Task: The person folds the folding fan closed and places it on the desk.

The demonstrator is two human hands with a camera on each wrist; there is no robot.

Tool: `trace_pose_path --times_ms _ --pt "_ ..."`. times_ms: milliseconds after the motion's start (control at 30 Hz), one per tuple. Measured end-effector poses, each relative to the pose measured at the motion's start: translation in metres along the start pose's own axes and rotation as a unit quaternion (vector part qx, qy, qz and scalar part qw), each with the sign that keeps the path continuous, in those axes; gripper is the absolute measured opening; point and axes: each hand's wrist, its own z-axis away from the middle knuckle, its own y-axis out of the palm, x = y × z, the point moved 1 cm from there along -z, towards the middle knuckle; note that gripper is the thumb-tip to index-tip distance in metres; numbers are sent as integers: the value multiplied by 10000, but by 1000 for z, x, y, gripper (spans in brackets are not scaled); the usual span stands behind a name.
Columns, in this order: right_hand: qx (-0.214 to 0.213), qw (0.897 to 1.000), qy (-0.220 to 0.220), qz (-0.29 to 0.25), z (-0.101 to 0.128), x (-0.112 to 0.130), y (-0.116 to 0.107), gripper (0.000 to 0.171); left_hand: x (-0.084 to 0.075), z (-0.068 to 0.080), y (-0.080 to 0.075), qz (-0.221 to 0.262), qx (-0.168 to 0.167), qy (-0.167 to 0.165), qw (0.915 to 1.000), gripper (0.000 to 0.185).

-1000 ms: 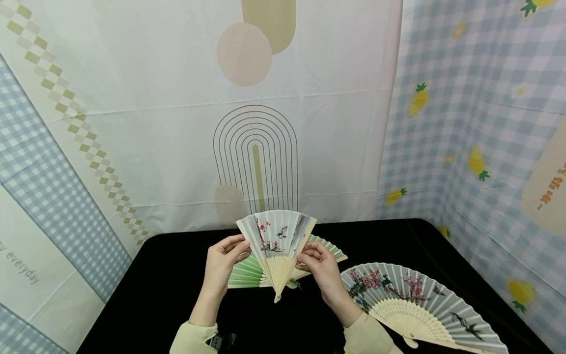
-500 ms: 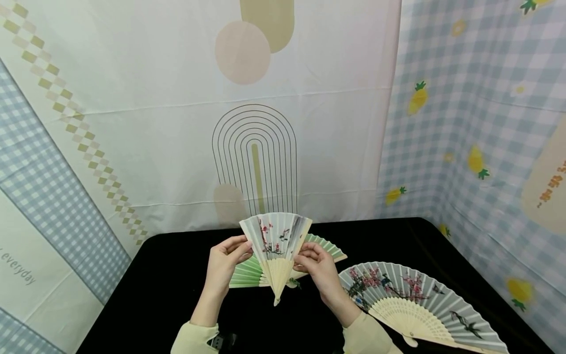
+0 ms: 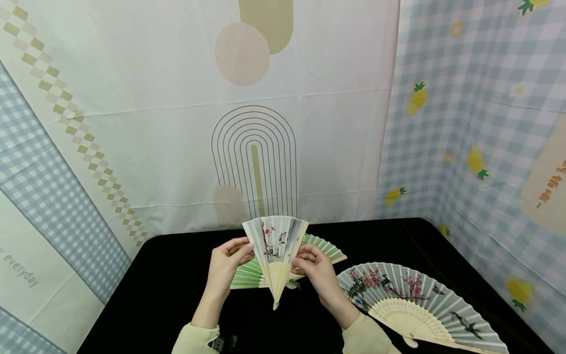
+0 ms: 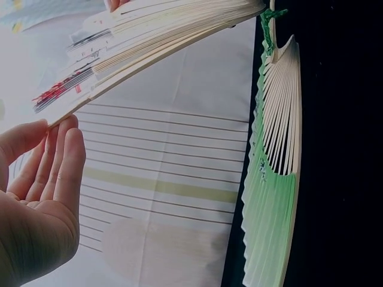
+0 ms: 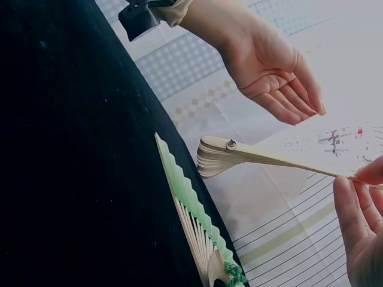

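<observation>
A partly spread white folding fan (image 3: 278, 241) with red blossoms and pale ribs is held up before me, its pivot end pointing down. My left hand (image 3: 225, 263) pinches its left outer stick between thumb and fingers, which the left wrist view shows at the stick's edge (image 4: 90, 98). On the opposite side, my right hand (image 3: 316, 270) pinches the right outer stick. The right wrist view shows the pivot pin (image 5: 231, 144) and the stacked rib ends. Behind the held fan a spread green fan (image 3: 247, 275) lies on the black table, partly hidden by it.
To the right, a wide-open grey fan (image 3: 398, 280) with pink blossoms and birds lies on the black tabletop (image 3: 168, 275), near my right forearm. A green tassel (image 5: 234, 274) hangs at the green fan's pivot. Printed cloth (image 3: 177, 147) walls stand behind the table.
The white fan has narrowed as my two hands drew closer together. It has also sunk slightly. The green and grey fans have stayed in place.
</observation>
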Motion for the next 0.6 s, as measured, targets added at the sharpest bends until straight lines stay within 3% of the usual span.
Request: trace_pose_path --times_ms 600 --pt "166 9997 56 192 3 -2 4 28 2 2 4 -51 159 -29 9999 26"
